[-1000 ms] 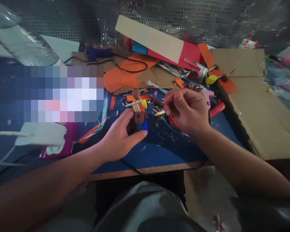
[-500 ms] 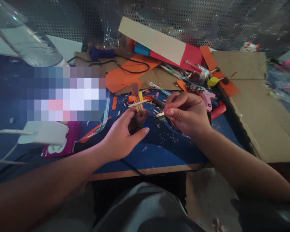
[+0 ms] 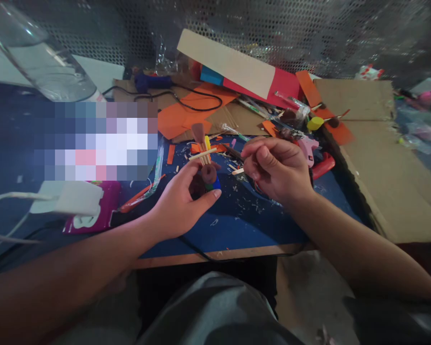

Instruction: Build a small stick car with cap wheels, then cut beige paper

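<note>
My left hand [image 3: 183, 203] is closed around a small craft model [image 3: 209, 173] built of pale wooden sticks and brown pieces, with a flared brown piece on top. A pale wooden stick [image 3: 203, 154] lies crosswise over its uprights, and a bit of blue shows beside my thumb. To the right, my right hand [image 3: 276, 167] is raised with fingers curled and thumb bent against them. Whether anything is between those fingertips I cannot make out. Just left of them a pale stick [image 3: 238, 171] and the dark pointed blades [image 3: 233, 152] of a tool lie on the table.
A pink glue gun [image 3: 308, 146] lies beyond my right hand, near a red handle [image 3: 323, 166]. Behind are orange paper [image 3: 187, 112] and a blue tool with a cord [image 3: 153, 81]. Cardboard [image 3: 391, 167] covers the right; a white charger [image 3: 72, 199] and a bottle [image 3: 50, 62] are left.
My right thumb has lifted and drawn back, and the fingers have curled more. My left hand and the craft model have barely moved; the view has shifted slightly.
</note>
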`<state>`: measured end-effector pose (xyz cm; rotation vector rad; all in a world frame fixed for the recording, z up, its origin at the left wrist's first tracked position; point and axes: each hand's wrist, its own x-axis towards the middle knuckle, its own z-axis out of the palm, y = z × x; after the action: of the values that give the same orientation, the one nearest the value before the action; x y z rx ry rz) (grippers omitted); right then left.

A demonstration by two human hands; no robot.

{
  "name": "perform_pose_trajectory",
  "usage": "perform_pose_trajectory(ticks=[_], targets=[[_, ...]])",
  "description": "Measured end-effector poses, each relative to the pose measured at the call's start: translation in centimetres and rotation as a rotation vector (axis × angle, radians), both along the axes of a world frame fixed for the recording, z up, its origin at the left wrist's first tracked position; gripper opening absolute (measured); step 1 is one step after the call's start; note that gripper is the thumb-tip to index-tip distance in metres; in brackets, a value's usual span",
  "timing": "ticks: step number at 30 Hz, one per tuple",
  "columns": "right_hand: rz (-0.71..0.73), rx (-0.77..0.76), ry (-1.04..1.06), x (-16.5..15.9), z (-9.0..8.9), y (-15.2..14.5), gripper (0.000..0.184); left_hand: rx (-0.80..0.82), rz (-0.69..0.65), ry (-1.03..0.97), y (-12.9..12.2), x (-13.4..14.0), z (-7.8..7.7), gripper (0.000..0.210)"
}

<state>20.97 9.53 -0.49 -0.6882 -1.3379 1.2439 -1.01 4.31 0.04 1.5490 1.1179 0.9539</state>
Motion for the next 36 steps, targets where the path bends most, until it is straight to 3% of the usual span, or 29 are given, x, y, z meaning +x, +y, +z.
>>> perform_pose_trajectory(ticks=[8, 16, 29, 36], targets=[[-0.009, 0.000, 0.010, -0.40, 0.33, 0.01, 0.031, -0.003, 0.039, 0.009, -0.11, -0.17, -0.16, 0.042], [0.011, 0.015, 0.010, -0.37, 0.42, 0.19, 0.051, 0.030, 0.071, 0.027, 0.00, -0.07, 0.02, 0.034], [0.060, -0.088, 0.041, -0.47, 0.31, 0.09, 0.036, 0.034, 0.069, 0.018, -0.08, -0.10, -0.05, 0.030], [0.000, -0.011, 0.024, -0.65, 0.26, 0.29, 0.050, 0.098, 0.057, 0.025, -0.12, -0.22, -0.03, 0.033]])
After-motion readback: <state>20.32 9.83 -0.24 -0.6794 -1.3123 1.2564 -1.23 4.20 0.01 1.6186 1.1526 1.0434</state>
